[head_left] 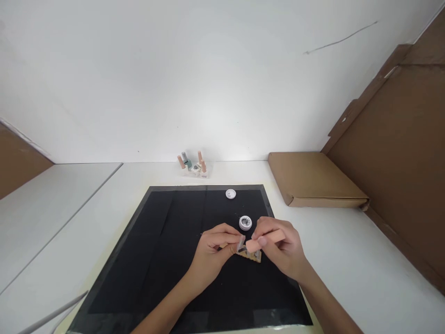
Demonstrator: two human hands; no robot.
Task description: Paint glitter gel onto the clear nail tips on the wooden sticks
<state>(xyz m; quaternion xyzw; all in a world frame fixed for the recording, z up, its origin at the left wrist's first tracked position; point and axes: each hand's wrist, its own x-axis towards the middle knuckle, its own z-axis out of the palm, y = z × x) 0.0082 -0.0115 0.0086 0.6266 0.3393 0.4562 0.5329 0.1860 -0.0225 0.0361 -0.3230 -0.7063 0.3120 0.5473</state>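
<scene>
My left hand (216, 245) is closed, thumb and fingers pinching a small clear piece (241, 242) by its end. Beneath its fingertips lies a yellowish strip (256, 258) with a notched edge and small clear and dark bits on it; whether the hand also grips this strip I cannot tell. In my right hand (283, 246) is a peach-coloured oblong stick (266, 240), held between thumb and fingers. Its blunt left end is close to the clear piece and above the strip. Just beyond both hands stands a small round white pot (245, 222) with dark and silvery flakes inside.
A white lid (230, 194) rests farther back on the black mat (181, 260), with dark specks near the pot. Behind the mat, a clear holder (194, 174) carries several small bottles with peach and grey caps. A flat cardboard box (313, 176) lies at the right.
</scene>
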